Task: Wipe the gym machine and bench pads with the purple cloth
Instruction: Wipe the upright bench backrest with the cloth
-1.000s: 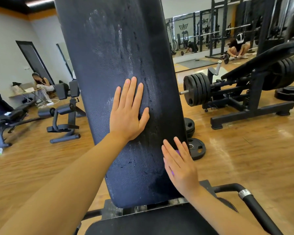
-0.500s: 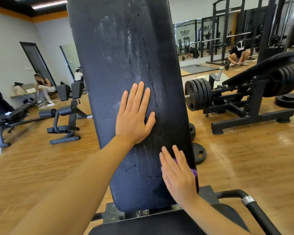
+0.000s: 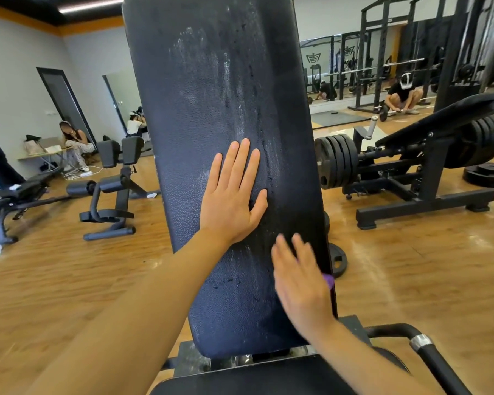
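A tall black back pad [image 3: 211,95] of an inclined bench stands upright in front of me, streaked with wet marks. My left hand [image 3: 231,198] lies flat against its middle, fingers straight and spread. Lower right on the pad, my right hand [image 3: 300,280] presses flat and is blurred by motion. The purple cloth [image 3: 329,280] is under that palm; only a small corner shows at the pad's right edge. The black seat pad [image 3: 240,380] is at the bottom of the view.
A black handle bar with a silver collar [image 3: 421,342] curves at lower right. Weight plates [image 3: 337,260] lie on the wooden floor behind the pad. A plate-loaded machine [image 3: 411,178] stands right, a leg machine [image 3: 114,189] left. Several people are far off.
My right hand has slid down the pad's right side with the cloth under it and is now blurred. My left hand has stayed flat in the same place on the pad.
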